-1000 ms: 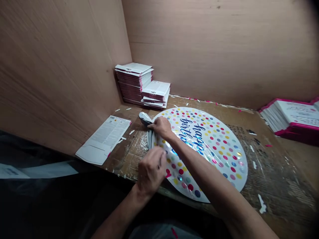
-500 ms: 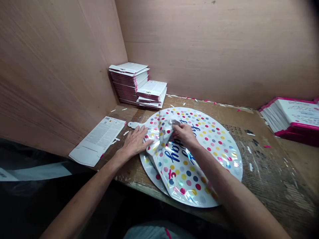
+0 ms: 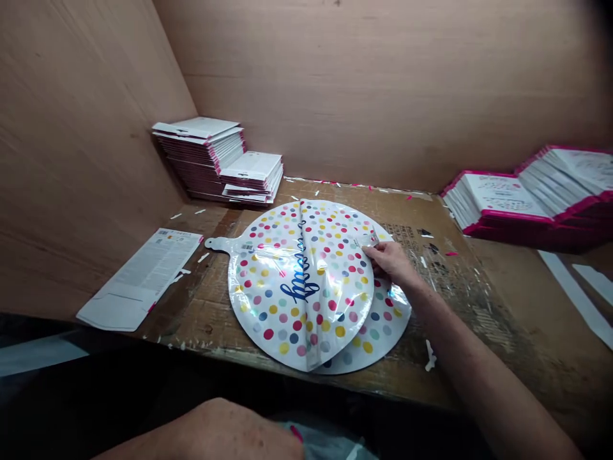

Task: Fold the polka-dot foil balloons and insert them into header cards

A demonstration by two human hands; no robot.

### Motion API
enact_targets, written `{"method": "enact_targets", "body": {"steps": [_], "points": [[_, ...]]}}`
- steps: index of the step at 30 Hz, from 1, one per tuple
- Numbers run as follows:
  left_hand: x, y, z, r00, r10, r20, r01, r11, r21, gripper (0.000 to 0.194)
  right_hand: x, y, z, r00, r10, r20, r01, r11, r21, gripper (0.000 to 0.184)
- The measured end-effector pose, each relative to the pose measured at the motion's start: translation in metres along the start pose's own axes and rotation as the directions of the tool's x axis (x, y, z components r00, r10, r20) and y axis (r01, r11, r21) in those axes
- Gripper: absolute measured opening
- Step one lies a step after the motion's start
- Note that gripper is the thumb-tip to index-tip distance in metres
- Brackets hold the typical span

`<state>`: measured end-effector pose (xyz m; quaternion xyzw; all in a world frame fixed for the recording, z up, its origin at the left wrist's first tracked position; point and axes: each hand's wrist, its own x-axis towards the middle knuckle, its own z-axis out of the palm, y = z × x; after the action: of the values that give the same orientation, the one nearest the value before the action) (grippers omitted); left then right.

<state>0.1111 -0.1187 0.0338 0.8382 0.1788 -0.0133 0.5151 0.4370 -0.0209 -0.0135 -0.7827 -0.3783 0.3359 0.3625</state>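
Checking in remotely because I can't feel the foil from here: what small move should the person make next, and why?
Probably bring the left hand up and press the folded foil balloon flat along its crease. Only the right hand is on the balloon, pinching its edge, while the left hand sits low in view, off it. The top layer looks bulged and doesn't line up with the layer beneath.

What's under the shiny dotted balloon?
Under the dotted foil balloon, a dotted foil layer peeks out at lower right, on the table. The rest underneath is covered.
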Motion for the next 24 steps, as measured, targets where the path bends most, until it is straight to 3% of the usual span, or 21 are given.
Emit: {"method": "enact_targets", "body": {"steps": [2,4,5,7,9,10,11,13,14,15,16,18,20,21,23,24], "points": [[0.014,0.006,-0.003,0.996,0.031,-0.082,-0.024,0.997,0.077,0.029,-0.003,-0.003,-0.004,0.968,-0.177,-0.18,0.129,0.959,-0.251,0.025],[0.034,0.008,0.0,0.945,-0.011,-0.327,0.082,0.976,0.204,0.05,-0.007,-0.008,-0.002,0.836,-0.483,-0.259,0.301,0.799,-0.52,0.04],[0.044,0.007,0.005,0.912,-0.011,-0.41,0.13,0.956,0.265,0.061,-0.009,-0.011,0.002,0.759,-0.617,-0.208,0.393,0.689,-0.609,0.044],[0.057,0.001,0.019,0.923,0.085,-0.374,0.068,0.923,0.378,0.073,-0.011,-0.013,0.013,0.655,-0.755,0.014,0.572,0.484,-0.662,0.046],[0.061,-0.007,0.032,0.925,0.2,-0.324,-0.049,0.907,0.418,0.064,-0.01,-0.009,0.024,0.629,-0.737,0.247,0.662,0.342,-0.666,0.044],[0.059,-0.011,0.037,0.894,0.211,-0.395,-0.027,0.906,0.422,0.055,-0.009,-0.005,0.029,0.646,-0.694,0.318,0.667,0.311,-0.677,0.044],[0.057,-0.015,0.039,0.836,0.175,-0.52,0.07,0.906,0.418,0.046,-0.007,0.001,0.034,0.673,-0.651,0.351,0.654,0.301,-0.694,0.044],[0.053,-0.02,0.039,0.625,0.018,-0.78,0.39,0.858,0.333,0.036,-0.004,0.015,0.039,0.719,-0.6,0.352,0.614,0.311,-0.725,0.048],[0.052,-0.021,0.038,0.531,-0.055,-0.845,0.521,0.809,0.274,0.034,-0.002,0.021,0.041,0.732,-0.591,0.34,0.6,0.322,-0.733,0.05],[0.054,-0.021,0.037,0.494,-0.115,-0.862,0.595,0.768,0.239,0.033,0.001,0.025,0.042,0.738,-0.588,0.33,0.593,0.332,-0.734,0.051],[0.057,-0.02,0.037,0.507,-0.166,-0.846,0.618,0.754,0.222,0.031,0.004,0.028,0.043,0.739,-0.588,0.329,0.595,0.341,-0.728,0.052],[0.065,-0.016,0.036,0.575,-0.281,-0.768,0.579,0.803,0.139,0.025,0.01,0.029,0.043,0.737,-0.59,0.331,0.612,0.372,-0.698,0.053],[0.071,-0.007,0.033,0.636,-0.46,-0.619,0.476,0.866,-0.155,0.026,0.015,0.024,0.037,0.723,-0.598,0.346,0.654,0.43,-0.622,0.054],[0.074,-0.002,0.03,0.668,-0.544,-0.508,0.393,0.838,-0.38,0.028,0.014,0.021,0.031,0.72,-0.604,0.342,0.672,0.481,-0.563,0.055],[0.075,0.012,0.019,0.741,-0.598,-0.305,0.17,0.607,-0.777,0.035,0.002,0.017,0.015,0.722,-0.626,0.295,0.688,0.604,-0.402,0.06],[0.075,0.02,0.013,0.771,-0.582,-0.259,0.057,0.468,-0.882,0.038,-0.01,0.016,0.004,0.716,-0.646,0.265,0.698,0.649,-0.303,0.064]]}}
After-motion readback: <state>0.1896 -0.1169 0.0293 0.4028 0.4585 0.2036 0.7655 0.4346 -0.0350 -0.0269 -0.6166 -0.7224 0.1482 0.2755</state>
